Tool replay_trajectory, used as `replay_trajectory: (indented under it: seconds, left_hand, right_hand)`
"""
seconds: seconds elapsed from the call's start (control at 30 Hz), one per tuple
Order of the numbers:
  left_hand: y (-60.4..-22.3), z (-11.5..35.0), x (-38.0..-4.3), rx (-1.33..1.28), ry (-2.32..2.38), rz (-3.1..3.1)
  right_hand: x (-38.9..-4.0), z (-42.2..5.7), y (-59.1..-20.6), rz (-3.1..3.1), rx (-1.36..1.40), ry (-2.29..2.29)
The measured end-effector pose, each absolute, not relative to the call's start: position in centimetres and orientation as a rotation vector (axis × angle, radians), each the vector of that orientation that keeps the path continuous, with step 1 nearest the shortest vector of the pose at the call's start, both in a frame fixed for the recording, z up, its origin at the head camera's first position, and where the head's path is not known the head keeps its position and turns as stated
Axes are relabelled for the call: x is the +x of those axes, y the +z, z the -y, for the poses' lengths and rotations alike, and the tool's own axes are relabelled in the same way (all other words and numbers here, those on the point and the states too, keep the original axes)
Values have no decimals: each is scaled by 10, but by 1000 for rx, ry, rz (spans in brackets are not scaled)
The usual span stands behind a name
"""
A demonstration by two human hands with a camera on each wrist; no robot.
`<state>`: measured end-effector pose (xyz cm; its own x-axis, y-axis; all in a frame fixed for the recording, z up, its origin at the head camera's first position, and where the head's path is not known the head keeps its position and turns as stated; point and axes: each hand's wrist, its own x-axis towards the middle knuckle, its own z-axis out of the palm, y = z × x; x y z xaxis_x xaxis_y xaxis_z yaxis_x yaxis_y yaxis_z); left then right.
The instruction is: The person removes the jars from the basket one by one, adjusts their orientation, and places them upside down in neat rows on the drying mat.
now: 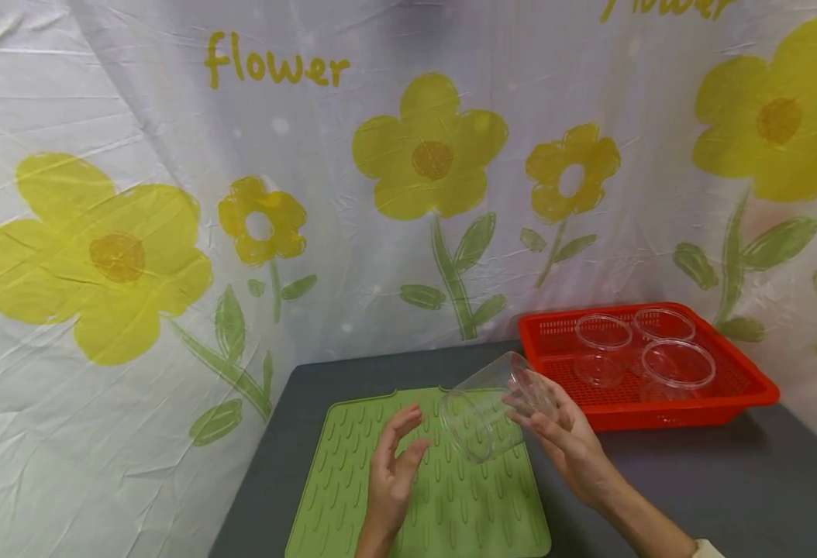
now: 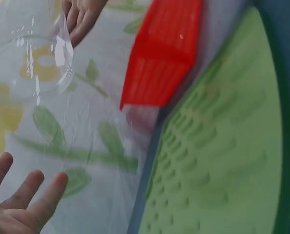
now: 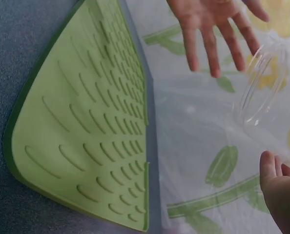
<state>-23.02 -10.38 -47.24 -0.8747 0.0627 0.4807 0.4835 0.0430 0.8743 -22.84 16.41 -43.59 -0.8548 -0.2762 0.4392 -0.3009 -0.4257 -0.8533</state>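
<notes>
Above the green ridged mat [image 1: 339,496], our right hand [image 1: 576,442] grips a clear plastic cup [image 1: 481,411], its long axis slanting down leftward toward our left hand [image 1: 393,473], whose parted fingers hold nothing just left of it; we cannot quite tell which end opens.

A dark grey table [image 1: 764,496] carries two things directly on its flat top. A light green mat [image 1: 450,511] lies flat towards the left, its rounded corners and rows of short raised ridges showing, with the table's dark surface visible along its left side and beyond its far edge. Behind and to the right of the mat, near the table's far side, a shallow red plastic basket [image 1: 673,418] with slotted walls stands upright on its base, set at a slight angle.
</notes>
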Motion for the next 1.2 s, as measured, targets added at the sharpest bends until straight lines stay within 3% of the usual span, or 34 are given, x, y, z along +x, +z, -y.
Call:
replay_trajectory:
  seconds: [0.33, 0.7, 1.2]
  left_hand:
    - [-491, 167, -225, -235, -1528, 2520]
    - [-514, 232, -220, -166, -966, 2951]
    - [-547, 247, -218, 12, -756, 3151]
  right_hand:
    - [-235, -157, -434, 1887, 555, 2420]
    - [-255, -138, -441, 2112, 410, 2266]
    - [-285, -98, -450, 2185, 384, 2166]
